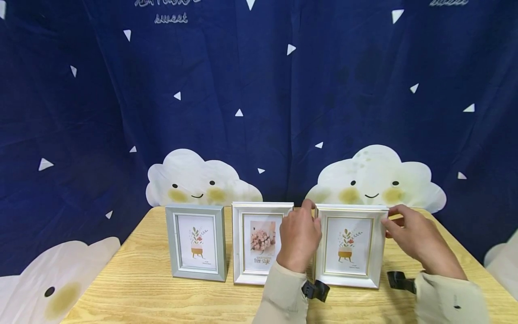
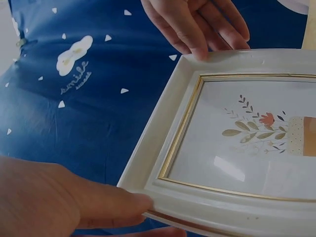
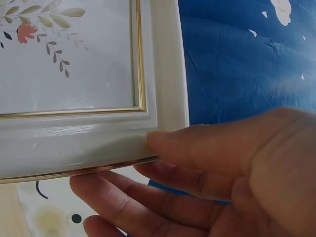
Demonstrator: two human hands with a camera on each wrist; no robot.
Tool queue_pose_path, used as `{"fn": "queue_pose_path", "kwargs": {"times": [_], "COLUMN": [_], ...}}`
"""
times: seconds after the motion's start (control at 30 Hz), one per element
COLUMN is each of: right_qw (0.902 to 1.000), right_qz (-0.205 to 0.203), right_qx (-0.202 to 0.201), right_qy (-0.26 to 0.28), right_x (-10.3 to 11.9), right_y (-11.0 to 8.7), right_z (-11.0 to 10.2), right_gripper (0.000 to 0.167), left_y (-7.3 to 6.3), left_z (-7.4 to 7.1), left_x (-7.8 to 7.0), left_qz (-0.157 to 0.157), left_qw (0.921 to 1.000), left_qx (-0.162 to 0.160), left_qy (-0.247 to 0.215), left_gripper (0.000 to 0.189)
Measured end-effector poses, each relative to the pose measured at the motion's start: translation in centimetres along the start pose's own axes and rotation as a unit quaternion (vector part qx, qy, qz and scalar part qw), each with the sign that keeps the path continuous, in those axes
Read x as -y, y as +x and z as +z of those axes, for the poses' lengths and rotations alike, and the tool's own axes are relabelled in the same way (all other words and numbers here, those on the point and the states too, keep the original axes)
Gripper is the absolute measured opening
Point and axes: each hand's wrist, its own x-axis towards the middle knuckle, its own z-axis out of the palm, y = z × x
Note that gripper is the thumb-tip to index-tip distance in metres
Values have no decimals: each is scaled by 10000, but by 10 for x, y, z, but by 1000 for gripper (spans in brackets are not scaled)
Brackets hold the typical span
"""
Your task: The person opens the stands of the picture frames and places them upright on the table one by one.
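Note:
A white picture frame (image 1: 349,281) with a gold inner line stands upright on the right of the table, showing a potted-plant print. My left hand (image 1: 300,235) holds its upper left side; in the left wrist view the thumb (image 2: 140,202) lies on the front face near the corner. At the opposite upper corner my right hand (image 1: 421,238) pinches the frame, thumb (image 3: 168,143) in front and fingers (image 3: 128,205) behind. The left forearm partly covers a second white picture frame (image 1: 238,247) with a flower photo.
A grey-blue picture frame (image 1: 198,273) with a similar plant print stands at the left of the row. All three are on a light wooden table (image 1: 133,270). Behind the table hangs a dark blue curtain (image 1: 259,81) with clouds and white triangles.

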Motion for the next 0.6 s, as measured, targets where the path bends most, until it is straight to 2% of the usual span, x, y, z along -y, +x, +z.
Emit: {"fn": "queue_pose_path", "kwargs": {"times": [0.23,0.6], "right_qw": [10000,9987], "right_qz": [27,-315], "right_qx": [51,-310], "right_qy": [-2,-252], "right_x": [-1,-1], "right_y": [1,0], "right_z": [0,5], "right_gripper": [41,32], "left_y": [0,1], "left_z": [-1,1], "left_x": [2,3], "left_qz": [-66,-214], "left_qw": [9991,9974], "left_qx": [336,590], "left_qy": [-236,-342], "left_gripper": [30,33]}}
